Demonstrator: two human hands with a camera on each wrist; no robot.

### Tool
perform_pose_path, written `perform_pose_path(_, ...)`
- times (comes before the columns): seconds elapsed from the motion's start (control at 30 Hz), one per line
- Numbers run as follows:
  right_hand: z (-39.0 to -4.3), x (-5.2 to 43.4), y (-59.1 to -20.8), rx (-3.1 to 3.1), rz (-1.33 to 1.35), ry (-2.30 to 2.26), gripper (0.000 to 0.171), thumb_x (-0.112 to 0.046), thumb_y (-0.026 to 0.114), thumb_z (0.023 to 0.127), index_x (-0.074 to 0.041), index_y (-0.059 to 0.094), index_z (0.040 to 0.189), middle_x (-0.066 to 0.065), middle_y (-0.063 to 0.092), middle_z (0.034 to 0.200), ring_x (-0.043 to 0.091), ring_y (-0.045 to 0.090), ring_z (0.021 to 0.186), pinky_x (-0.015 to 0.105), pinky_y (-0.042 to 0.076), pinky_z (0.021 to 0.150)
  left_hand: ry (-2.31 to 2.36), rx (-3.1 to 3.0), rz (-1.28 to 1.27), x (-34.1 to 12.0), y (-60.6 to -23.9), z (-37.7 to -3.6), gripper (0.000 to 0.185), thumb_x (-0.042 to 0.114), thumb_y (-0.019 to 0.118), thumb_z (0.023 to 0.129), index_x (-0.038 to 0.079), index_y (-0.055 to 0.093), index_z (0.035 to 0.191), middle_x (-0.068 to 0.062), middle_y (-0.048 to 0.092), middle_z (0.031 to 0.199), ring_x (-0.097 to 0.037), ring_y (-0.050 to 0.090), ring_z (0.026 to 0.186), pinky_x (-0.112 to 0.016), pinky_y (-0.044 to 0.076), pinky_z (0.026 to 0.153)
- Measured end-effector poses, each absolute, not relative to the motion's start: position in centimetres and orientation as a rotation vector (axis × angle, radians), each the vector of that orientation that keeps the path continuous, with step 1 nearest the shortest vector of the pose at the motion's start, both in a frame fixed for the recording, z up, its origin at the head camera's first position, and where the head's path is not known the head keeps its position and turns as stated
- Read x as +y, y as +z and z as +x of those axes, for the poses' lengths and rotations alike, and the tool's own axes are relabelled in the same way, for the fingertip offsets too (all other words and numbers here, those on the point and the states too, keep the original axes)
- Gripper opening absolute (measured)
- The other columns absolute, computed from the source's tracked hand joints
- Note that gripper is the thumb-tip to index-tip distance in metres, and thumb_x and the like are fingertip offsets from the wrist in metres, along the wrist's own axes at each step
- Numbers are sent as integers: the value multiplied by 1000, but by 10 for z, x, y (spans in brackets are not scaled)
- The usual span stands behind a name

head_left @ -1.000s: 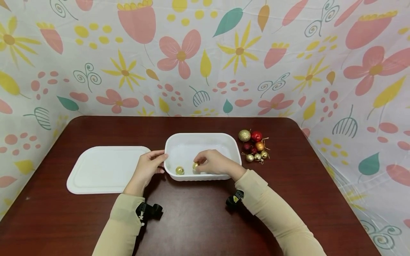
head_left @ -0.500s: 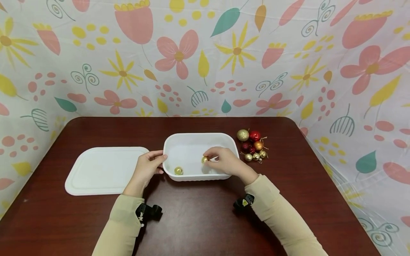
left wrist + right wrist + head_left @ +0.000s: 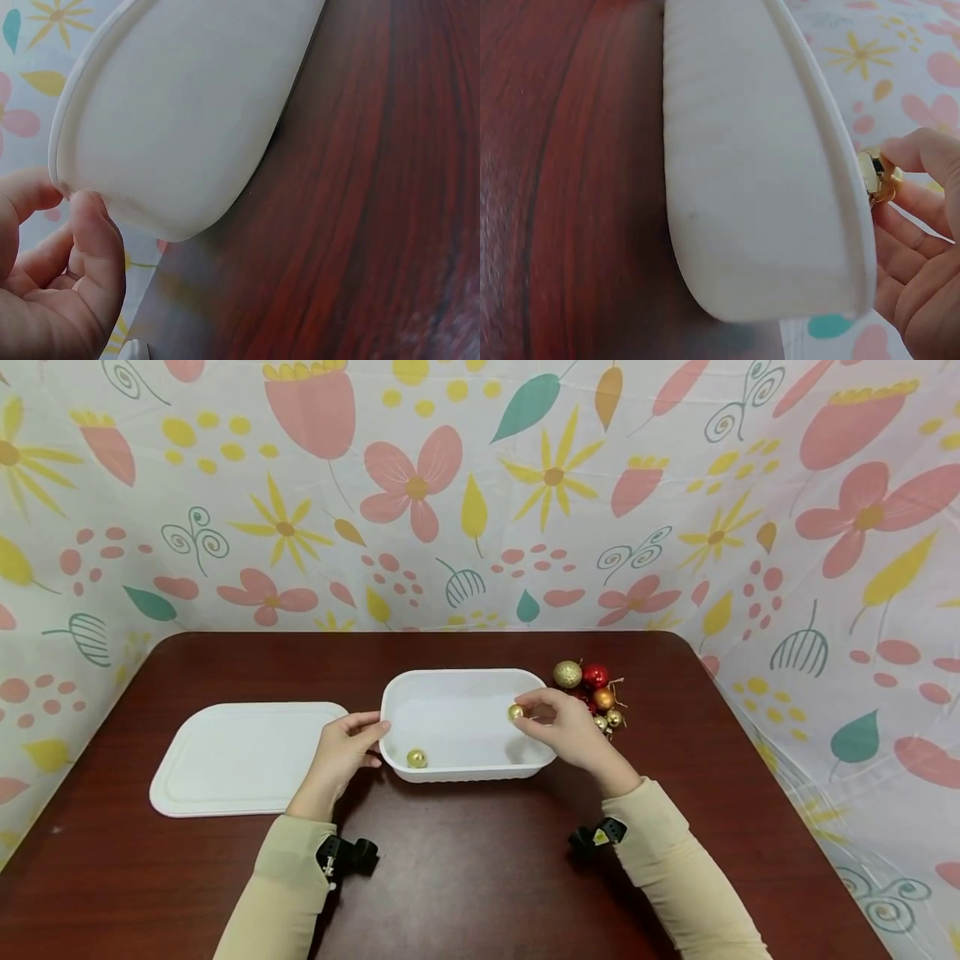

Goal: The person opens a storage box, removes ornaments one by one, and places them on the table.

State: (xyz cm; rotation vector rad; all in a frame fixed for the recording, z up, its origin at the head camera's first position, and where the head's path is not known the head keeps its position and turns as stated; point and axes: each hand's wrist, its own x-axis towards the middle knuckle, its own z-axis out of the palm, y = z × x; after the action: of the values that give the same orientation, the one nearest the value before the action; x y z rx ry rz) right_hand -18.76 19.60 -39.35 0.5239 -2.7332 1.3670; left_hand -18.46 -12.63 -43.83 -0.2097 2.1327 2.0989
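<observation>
Two gold balls concern me: my right hand [image 3: 570,731] pinches one gold ball [image 3: 516,712] over the white tub [image 3: 465,681] mid-table, another ball [image 3: 416,758] lies inside. My left hand [image 3: 341,752] grips the tub's left rim. I read no writing anywhere.

Floral backdrop [image 3: 480,493] — dark wooden table [image 3: 465,860]

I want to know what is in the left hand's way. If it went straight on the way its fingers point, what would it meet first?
The left hand points right and already touches the near-left rim of the white plastic tub; that wall comes first. The small gold ball lies just inside.
</observation>
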Motion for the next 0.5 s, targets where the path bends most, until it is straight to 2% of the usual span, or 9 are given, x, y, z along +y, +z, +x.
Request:
perform_pose_path(0.23, -187, 218, -391, -2648, 400, 1352, 30, -20, 69, 87, -5, 65, 113, 13, 69, 103, 17, 66, 89, 16, 53, 74, 2075, 2154, -204, -126, -437, -185, 40, 16, 63, 91, -4, 55, 125, 3, 56, 82, -6, 54, 62, -18, 52, 50)
perform_pose_path(0.5, -187, 245, -396, -2582, 252, 1319, 35, -24, 69, 87, -3, 64, 114, 16, 68, 104, -4, 60, 82, 11, 52, 70, 2064, 2160, -214, -126, -438, -184, 40, 16, 63, 91, -3, 55, 125, 2, 56, 82, -7, 55, 62, -18, 52, 50)
